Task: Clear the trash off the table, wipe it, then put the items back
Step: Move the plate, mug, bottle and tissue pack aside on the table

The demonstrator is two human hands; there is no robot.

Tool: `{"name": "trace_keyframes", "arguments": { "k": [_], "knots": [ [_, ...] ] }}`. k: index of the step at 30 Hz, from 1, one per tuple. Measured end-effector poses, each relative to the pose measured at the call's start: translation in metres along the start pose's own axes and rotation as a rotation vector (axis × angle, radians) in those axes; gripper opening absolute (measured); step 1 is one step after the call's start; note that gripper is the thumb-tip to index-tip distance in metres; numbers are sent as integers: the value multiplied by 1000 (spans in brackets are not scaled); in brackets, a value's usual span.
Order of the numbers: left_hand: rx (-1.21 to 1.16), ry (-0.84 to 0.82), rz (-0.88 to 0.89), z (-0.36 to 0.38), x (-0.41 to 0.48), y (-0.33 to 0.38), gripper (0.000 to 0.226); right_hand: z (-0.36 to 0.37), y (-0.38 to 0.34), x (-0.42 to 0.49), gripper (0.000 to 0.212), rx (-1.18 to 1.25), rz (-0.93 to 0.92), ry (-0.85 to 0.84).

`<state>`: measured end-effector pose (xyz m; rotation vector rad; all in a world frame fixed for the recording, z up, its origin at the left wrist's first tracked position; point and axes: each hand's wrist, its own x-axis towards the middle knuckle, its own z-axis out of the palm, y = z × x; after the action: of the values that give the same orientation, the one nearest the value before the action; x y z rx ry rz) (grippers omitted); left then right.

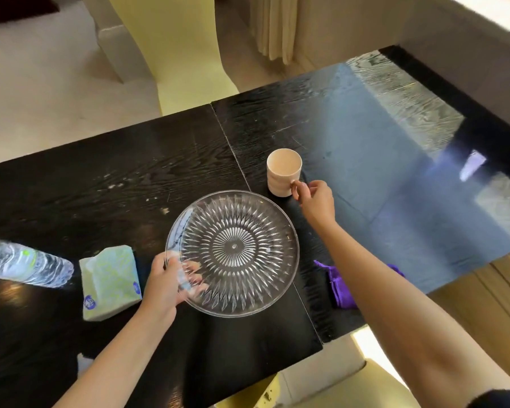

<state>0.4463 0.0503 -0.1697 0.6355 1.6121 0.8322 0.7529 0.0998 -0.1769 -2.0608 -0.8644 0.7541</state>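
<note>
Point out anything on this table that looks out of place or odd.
The water bottle lies on its side at the table's left edge, and pale specks dot the dark top. Nothing looks spilled or broken.

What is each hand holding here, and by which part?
Left hand grips the glass plate by its near-left rim. Right hand pinches the cup by its handle.

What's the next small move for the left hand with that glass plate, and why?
Probably lower the glass plate flat onto the black table and let go. The left hand pinches its near-left rim. The right hand is at the handle of the cup, which looks already set on the table, and the purple cloth lies aside, so items seem to be going back.
</note>
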Motion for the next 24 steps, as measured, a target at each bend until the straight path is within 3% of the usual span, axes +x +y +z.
{"name": "trace_keyframes", "arguments": {
  "k": [3,6,12,24],
  "knots": [
    [0,-32,-27,7,4,-2,13,-15,18,-35,51,6,45,-248],
    [21,-71,-72,15,3,1,11,-20,40,-69,39,55,119,-508],
    [183,-191,-90,16,-1,7,32,-14,60,-95,23,269,207,-338],
    [557,239,137,-81,21,-6,31,19,83,-91,26,262,369,-106]
  ]
}}
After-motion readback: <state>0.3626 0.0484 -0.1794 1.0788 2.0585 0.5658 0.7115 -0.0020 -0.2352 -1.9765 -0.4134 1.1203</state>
